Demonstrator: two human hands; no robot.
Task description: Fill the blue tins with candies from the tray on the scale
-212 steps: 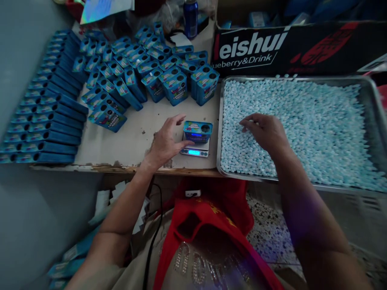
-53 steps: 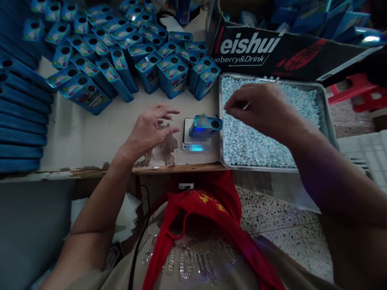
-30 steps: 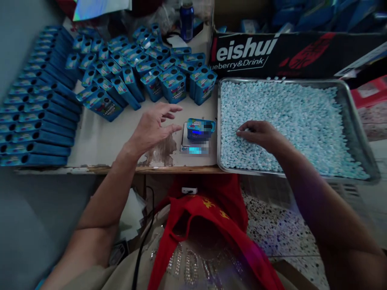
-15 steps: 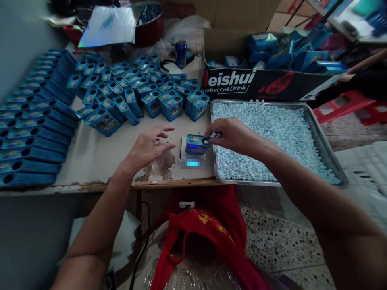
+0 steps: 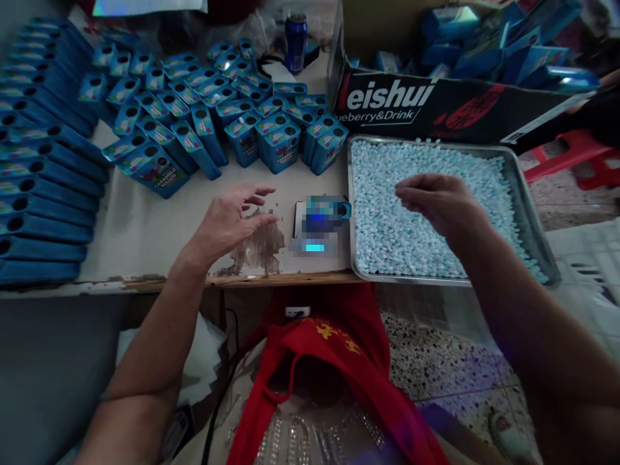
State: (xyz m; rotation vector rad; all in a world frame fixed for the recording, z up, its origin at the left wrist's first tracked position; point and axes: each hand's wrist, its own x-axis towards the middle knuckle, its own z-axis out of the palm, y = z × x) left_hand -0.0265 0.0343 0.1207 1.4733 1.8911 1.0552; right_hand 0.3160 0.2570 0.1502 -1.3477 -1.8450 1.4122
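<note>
My left hand [image 5: 237,216] hovers over the worn table, fingers apart and holding nothing. To its right, a small blue candy box [image 5: 327,216] lies on a digital scale [image 5: 299,223] with a lit display; both are partly blurred. My right hand [image 5: 438,200] is above a metal tray [image 5: 535,242] full of pale blue and white candies [image 5: 402,245]. Its fingertips are pinched together, and whatever may be between them is hidden. Neither hand touches the box.
Behind the scale stand several blue candy boxes [image 5: 283,142] with round holes in their tops. More boxes line up in rows [image 5: 43,223] at the left. A large carton [image 5: 387,103] borders the tray's far side. A blue can [image 5: 295,42] stands at the back.
My right hand has moved right, from the box's opening to over the candy tray. My left hand stays open in nearly the same place. The view has tilted downward a little.
</note>
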